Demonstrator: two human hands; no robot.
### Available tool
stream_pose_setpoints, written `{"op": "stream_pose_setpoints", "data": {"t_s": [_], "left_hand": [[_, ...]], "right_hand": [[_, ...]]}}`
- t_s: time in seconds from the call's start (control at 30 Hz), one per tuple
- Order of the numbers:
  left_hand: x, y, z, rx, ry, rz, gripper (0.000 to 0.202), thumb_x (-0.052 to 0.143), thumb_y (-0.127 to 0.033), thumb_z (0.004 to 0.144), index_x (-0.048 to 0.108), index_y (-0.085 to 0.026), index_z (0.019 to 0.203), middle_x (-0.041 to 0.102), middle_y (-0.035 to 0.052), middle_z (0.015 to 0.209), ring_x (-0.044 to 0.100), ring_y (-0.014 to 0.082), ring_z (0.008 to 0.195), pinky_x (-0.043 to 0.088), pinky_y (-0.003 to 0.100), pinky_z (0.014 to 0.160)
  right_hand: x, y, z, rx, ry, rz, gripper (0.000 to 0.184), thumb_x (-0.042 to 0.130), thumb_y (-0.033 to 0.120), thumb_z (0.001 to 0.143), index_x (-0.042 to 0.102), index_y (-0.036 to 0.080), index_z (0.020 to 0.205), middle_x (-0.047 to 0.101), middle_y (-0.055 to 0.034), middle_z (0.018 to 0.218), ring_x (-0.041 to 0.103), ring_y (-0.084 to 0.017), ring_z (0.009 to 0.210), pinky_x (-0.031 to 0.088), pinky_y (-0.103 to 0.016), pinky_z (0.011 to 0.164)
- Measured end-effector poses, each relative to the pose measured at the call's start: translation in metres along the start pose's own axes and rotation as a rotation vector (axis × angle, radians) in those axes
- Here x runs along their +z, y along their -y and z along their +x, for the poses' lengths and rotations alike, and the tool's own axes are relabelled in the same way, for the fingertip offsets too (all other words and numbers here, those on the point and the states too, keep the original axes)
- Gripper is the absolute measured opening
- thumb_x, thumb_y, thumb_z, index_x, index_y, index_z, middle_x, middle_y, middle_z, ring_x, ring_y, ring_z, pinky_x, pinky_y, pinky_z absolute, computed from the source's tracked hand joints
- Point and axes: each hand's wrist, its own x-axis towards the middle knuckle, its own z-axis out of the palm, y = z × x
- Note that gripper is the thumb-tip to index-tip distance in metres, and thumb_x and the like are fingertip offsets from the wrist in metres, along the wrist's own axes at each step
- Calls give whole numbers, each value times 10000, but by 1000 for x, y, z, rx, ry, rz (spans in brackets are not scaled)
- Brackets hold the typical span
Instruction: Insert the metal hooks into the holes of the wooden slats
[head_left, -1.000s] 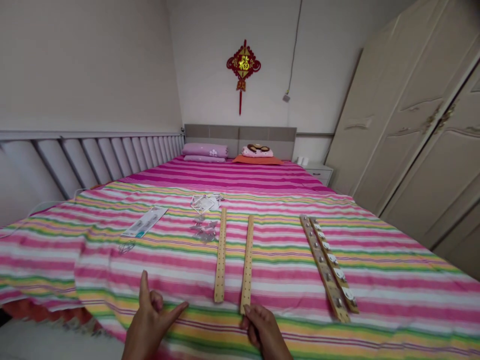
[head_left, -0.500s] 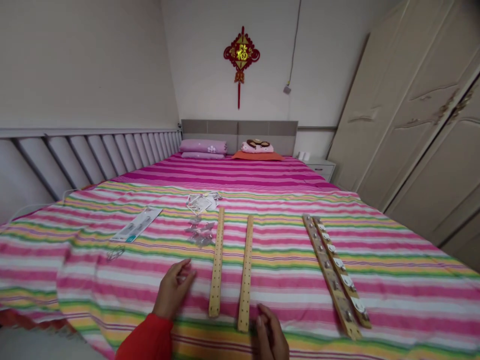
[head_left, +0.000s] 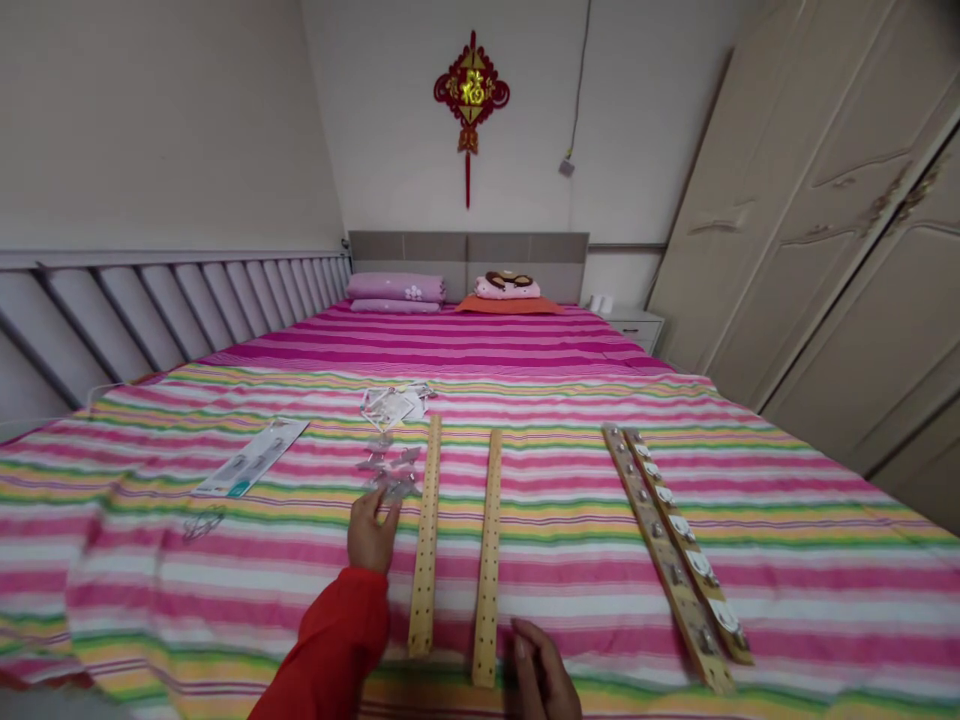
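Observation:
My left hand [head_left: 370,535] reaches to the near edge of a small pile of clear, shiny hook-like pieces [head_left: 390,462]. Its thumb and forefinger are apart at the pieces, and no piece is visibly lifted. To its right lie two narrow wooden strips with rows of holes, a left strip [head_left: 425,545] and a right strip [head_left: 488,565]. My right hand [head_left: 547,675] rests low beside the near end of the right strip, fingers loosely bent and apart, holding nothing.
Farther right lie two strips, one with metal fittings [head_left: 664,555], the other with white pieces [head_left: 694,550]. White cards [head_left: 394,405] lie beyond the clear pile. A blister pack [head_left: 251,458] and thin wire loops [head_left: 204,522] are at left. All lie on a striped bedspread [head_left: 570,520].
My left hand has moved forward and right to the clear pieces. My right hand has stayed nearly in place. The view has shifted slightly.

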Motion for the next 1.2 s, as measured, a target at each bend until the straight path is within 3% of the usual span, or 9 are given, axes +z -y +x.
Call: {"op": "stream_pose_setpoints", "data": {"t_s": [0.17,0.37,0.43,0.57,0.67,0.83,0.97,1.1,1.2], "left_hand": [[-2,2,-1,-71,-39,-98,400,598,-445,674,665,-145,930,609,75,823,589,191,707,529,360,691],[-13,-14,-11,-159,-132,-267,394,644,-398,613,674,-135,905,633,68,869,595,154,689,539,322,658],[-21,-22,-14,-289,-94,-377,365,678,-339,594,678,-141,901,655,65,873,611,158,735,535,303,685],[-37,-37,-14,-707,-76,-685,242,678,-152,617,674,-140,859,689,59,835,621,117,701,507,231,641],[-47,-43,-11,-832,-5,-806,237,641,-75,653,669,-173,867,692,36,836,602,67,621,466,174,564],[-57,-45,-11,-893,104,-868,279,625,-66,686,662,-217,918,687,-2,809,576,33,557,424,129,514],[-61,-53,-17,-859,194,-921,253,678,-105,637,682,-191,875,693,8,826,568,36,574,425,125,518],[-63,-65,-23,-813,273,-910,371,775,-213,538,684,-167,894,696,12,819,559,47,586,425,145,536],[-67,-71,-24,-759,356,-853,474,802,-304,502,677,-161,936,702,24,844,584,78,649,432,169,565]], "right_hand": [[-2,6,0,-19,55,34,414,557,551,766,684,176,888,715,-71,803,638,-203,715,498,-234,593],[-4,16,-1,-77,44,54,384,552,523,784,684,174,875,707,-70,823,637,-211,786,506,-257,687],[-6,19,-1,-75,52,60,378,558,519,783,684,175,874,703,-65,821,633,-213,800,502,-263,707],[-12,22,0,-36,146,45,397,568,536,769,685,175,886,697,-63,816,624,-214,781,496,-267,685],[-13,22,1,-39,166,53,404,566,548,764,687,177,869,691,-64,806,616,-217,775,490,-269,679],[-10,26,3,-61,112,113,366,569,522,774,677,177,832,666,-51,755,594,-203,736,473,-268,686],[-4,49,15,-65,279,128,322,585,478,778,661,168,821,625,-29,688,545,-169,635,434,-237,559],[24,81,36,-123,488,113,271,588,421,784,637,164,717,528,20,593,469,-131,567,384,-224,531],[56,97,53,-168,551,92,226,593,384,771,651,169,729,553,13,629,483,-137,601,395,-236,577]]}}
